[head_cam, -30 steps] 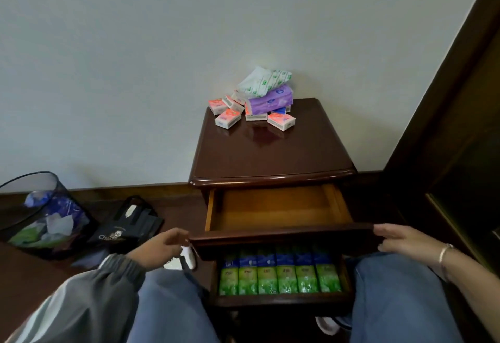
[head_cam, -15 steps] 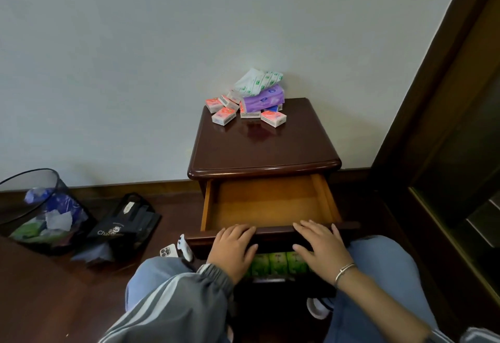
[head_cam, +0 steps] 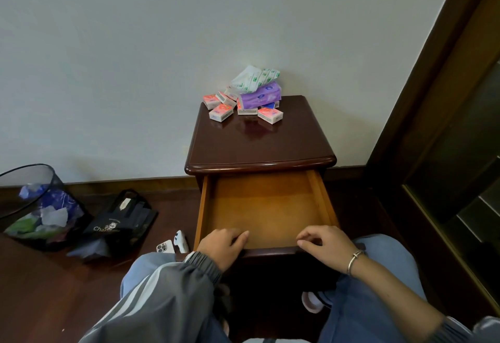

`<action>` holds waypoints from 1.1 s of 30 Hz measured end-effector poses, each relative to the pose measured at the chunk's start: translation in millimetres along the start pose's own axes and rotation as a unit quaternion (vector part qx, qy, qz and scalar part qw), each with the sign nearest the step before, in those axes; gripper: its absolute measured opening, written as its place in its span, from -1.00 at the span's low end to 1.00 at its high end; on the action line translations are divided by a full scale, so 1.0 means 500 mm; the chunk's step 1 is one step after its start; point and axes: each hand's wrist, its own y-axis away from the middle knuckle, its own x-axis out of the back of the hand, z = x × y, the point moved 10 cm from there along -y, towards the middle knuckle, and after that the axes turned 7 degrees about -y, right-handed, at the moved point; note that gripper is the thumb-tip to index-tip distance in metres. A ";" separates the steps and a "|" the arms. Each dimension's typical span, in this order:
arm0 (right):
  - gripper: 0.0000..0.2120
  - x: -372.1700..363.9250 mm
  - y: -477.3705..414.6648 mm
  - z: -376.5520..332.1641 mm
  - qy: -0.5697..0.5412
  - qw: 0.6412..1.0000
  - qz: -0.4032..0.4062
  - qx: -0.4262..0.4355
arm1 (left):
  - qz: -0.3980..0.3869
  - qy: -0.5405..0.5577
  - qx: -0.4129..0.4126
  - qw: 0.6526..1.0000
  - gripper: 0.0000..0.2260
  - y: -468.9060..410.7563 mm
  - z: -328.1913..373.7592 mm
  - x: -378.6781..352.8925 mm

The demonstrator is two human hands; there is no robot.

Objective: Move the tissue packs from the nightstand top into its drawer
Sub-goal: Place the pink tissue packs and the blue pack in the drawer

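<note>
My left hand (head_cam: 223, 245) and right hand (head_cam: 324, 246) are curled over the front edge of the open drawer (head_cam: 266, 207), nothing inside it. All the tissue packs (head_cam: 243, 99) sit piled at the back of the nightstand (head_cam: 259, 142) top, so none moved yet.

I saw the drawer (head_cam: 266, 207) standing open, the left hand (head_cam: 221, 246) and the right hand (head_cam: 326, 245) each curled over its front rim and gripping it. The packs (head_cam: 259, 96) lay heaped at the back of the nightstand (head_cam: 259, 145), near the wall (head_cam: 162, 58), well apart from both hands.
</note>
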 end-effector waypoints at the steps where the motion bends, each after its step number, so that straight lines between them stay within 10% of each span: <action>1: -0.91 0.000 -0.003 0.000 0.000 1.000 -0.011 0.001 | -0.004 0.003 0.001 1.000 -0.58 -0.003 -0.002 0.000; 9: -0.75 0.038 -0.066 -0.022 -0.002 0.983 -0.181 -0.019 | -0.196 0.170 -0.013 0.966 -0.79 -0.060 -0.024 0.020; 20: -0.47 0.232 -0.406 -0.075 0.108 0.990 0.092 -0.012 | 0.172 0.172 0.062 0.968 -0.72 -0.292 -0.159 0.316; 27: -0.17 0.196 -0.590 -0.033 0.152 0.978 0.104 -0.093 | 0.246 0.023 0.138 0.959 -0.46 -0.436 -0.203 0.310; 33: -0.22 0.168 -0.683 -0.098 0.205 0.969 0.140 0.002 | 0.250 -0.024 0.142 0.957 -0.37 -0.565 -0.226 0.312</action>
